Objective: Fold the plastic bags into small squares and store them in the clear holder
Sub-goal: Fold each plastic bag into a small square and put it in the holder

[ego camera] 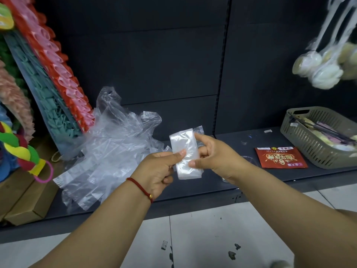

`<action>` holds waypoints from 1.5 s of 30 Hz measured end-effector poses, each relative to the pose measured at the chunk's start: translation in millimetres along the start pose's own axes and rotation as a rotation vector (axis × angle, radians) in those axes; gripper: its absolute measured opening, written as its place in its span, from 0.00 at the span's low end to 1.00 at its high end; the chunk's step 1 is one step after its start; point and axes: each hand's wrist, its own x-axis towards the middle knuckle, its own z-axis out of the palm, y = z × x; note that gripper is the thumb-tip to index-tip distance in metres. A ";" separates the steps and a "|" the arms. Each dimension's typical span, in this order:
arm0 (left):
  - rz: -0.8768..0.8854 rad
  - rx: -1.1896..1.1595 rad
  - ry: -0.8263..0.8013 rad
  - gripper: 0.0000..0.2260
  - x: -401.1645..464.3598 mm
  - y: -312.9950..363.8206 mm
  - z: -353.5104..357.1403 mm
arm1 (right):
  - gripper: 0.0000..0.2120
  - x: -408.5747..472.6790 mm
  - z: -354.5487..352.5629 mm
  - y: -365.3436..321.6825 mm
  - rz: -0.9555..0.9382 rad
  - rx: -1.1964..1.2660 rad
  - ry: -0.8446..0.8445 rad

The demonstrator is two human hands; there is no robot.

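Observation:
A folded plastic bag (pixel 187 151), a narrow translucent strip standing almost upright, is held above the dark shelf between both hands. My left hand (pixel 158 171) pinches its left edge with the thumb on the front. My right hand (pixel 214 153) grips its right edge, thumb at the top and a finger low on the front. A loose pile of clear plastic bags (pixel 108 149) lies on the shelf to the left. A clear holder (pixel 249 158) is faintly visible on the shelf behind my right wrist, mostly hidden.
A dark shelf (pixel 231 142) runs across with a dark back panel. A red snack packet (pixel 280 157) and a grey-green slotted basket (pixel 309 138) sit at the right. Colourful hair ties and a board of clips lean at the left. Bagged spoons hang at the upper right.

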 end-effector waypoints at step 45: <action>0.722 0.202 0.172 0.16 -7.6 -10.8 26.7 | 0.22 -4.8 18.1 -13.2 -0.286 -0.013 0.437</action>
